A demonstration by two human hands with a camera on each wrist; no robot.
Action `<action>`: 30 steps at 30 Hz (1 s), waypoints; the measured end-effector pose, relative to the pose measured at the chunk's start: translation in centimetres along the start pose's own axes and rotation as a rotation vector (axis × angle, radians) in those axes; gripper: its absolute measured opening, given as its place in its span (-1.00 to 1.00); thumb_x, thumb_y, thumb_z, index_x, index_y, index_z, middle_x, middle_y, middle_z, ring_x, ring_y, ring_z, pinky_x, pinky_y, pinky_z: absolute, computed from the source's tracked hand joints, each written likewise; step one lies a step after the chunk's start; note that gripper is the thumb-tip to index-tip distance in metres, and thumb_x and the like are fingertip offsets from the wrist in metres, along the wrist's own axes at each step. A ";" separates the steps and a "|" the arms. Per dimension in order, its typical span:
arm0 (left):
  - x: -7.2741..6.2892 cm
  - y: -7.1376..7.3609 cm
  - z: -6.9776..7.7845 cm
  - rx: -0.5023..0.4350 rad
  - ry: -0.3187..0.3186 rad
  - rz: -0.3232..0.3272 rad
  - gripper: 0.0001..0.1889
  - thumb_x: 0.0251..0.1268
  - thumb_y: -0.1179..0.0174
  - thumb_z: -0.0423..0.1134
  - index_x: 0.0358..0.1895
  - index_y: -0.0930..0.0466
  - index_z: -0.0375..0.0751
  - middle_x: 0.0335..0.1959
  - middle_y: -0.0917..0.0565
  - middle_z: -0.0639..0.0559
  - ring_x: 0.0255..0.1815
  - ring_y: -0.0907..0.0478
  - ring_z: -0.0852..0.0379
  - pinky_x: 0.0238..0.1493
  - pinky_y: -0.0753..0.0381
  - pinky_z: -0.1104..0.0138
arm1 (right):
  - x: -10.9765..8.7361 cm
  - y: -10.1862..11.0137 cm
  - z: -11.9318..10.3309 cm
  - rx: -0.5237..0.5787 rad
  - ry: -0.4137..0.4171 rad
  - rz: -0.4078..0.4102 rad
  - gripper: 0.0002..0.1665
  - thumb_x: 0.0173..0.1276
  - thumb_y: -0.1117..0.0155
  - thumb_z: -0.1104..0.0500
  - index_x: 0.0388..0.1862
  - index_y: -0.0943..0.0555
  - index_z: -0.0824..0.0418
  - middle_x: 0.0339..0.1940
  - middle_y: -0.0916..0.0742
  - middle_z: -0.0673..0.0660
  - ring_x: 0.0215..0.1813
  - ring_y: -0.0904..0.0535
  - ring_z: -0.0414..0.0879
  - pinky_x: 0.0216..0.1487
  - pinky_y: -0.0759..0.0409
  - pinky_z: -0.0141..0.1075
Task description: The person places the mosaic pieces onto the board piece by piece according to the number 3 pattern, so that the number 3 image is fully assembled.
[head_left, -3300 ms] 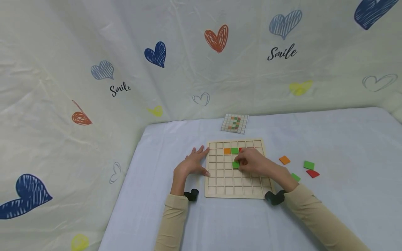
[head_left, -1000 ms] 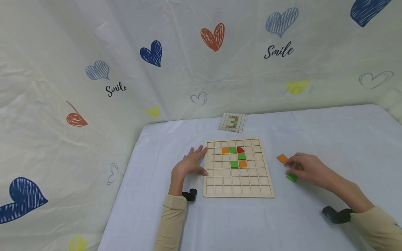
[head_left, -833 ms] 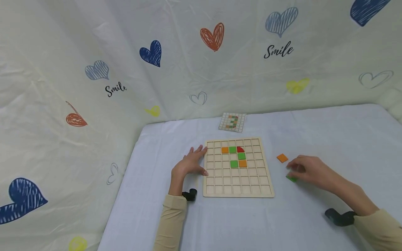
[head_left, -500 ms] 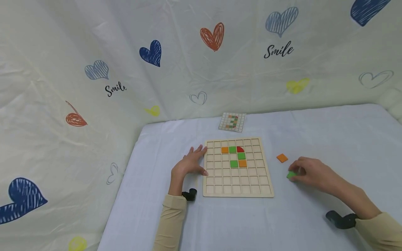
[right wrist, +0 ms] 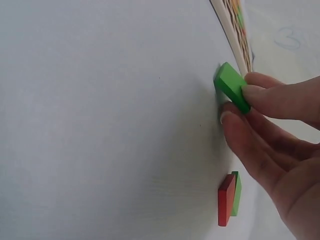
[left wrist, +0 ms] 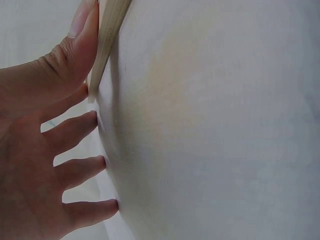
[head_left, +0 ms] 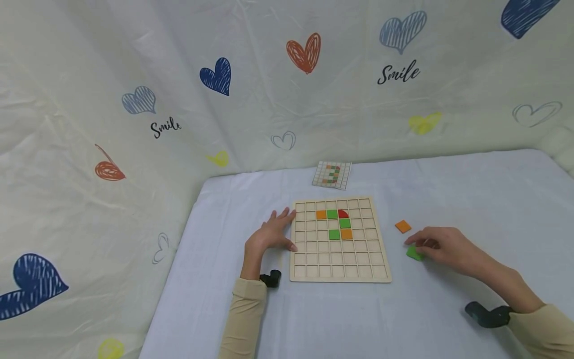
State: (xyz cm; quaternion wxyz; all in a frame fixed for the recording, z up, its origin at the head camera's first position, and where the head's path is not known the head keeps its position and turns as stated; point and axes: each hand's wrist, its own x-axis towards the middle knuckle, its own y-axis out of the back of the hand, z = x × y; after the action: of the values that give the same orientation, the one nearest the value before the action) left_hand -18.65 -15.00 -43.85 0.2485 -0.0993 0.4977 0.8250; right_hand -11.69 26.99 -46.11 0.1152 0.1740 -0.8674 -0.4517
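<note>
At three o'clock, the right hand [right wrist: 280, 156] holds a flat, bright-green, straight-edged tile [right wrist: 231, 85], tilted over the white surface [right wrist: 100, 125]. Near five o'clock, a flat red tile [right wrist: 226, 202] partly hides another green tile [right wrist: 237, 195]; a pale wooden board's edge [right wrist: 226, 20] shows at one o'clock.

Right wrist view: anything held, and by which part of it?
Green tile, pinched in the right hand by the edge nearest the palm; its opposite edge sticks out free. Finger contact behind it is hidden.
</note>
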 end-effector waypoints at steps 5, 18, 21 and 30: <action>0.0 0.0 0.0 0.004 0.000 -0.003 0.13 0.05 -0.59 -0.20 0.68 -0.06 -0.01 0.72 0.04 -0.02 0.73 0.28 -0.24 0.63 0.13 -0.25 | -0.1 -0.1 0.1 0.043 -0.015 -0.008 -0.75 0.21 -0.51 0.35 -0.13 -0.79 0.14 -0.19 -0.82 -0.04 -0.26 -0.63 -0.38 -0.24 -0.67 -0.41; 0.0 -0.1 -0.1 -0.001 0.001 0.005 0.12 0.04 -0.59 -0.19 0.67 -0.07 -0.01 0.72 0.03 -0.01 0.73 0.28 -0.23 0.64 0.13 -0.24 | 0.6 -0.2 -1.2 0.187 -0.036 -0.045 -0.65 0.19 -0.52 0.31 -0.02 -0.76 0.18 -0.09 -0.82 0.07 -0.23 -0.65 -0.44 -0.27 -0.68 -0.43; 0.0 0.0 -0.1 -0.001 0.000 0.003 0.12 0.05 -0.59 -0.19 0.67 -0.07 0.00 0.72 0.03 -0.01 0.73 0.29 -0.23 0.64 0.14 -0.24 | 1.0 -0.3 -1.7 0.191 -0.052 -0.060 -0.65 0.20 -0.53 0.30 0.00 -0.75 0.21 -0.08 -0.82 0.08 -0.23 -0.66 -0.41 -0.28 -0.67 -0.43; 0.0 0.0 -0.1 0.009 0.004 0.002 0.13 0.05 -0.59 -0.19 0.67 -0.06 0.00 0.72 0.04 0.00 0.73 0.28 -0.23 0.64 0.13 -0.25 | 2.1 -1.3 -2.4 0.223 -0.024 -0.041 -0.65 0.19 -0.53 0.31 -0.01 -0.77 0.24 -0.23 -0.80 -0.06 -0.26 -0.65 -0.41 -0.24 -0.66 -0.46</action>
State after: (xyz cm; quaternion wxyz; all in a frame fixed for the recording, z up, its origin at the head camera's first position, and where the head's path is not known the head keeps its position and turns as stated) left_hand -18.68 -15.06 -43.95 0.2473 -0.0993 0.5021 0.8228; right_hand -12.45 23.68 -45.73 0.0754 0.1982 -0.9098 -0.3569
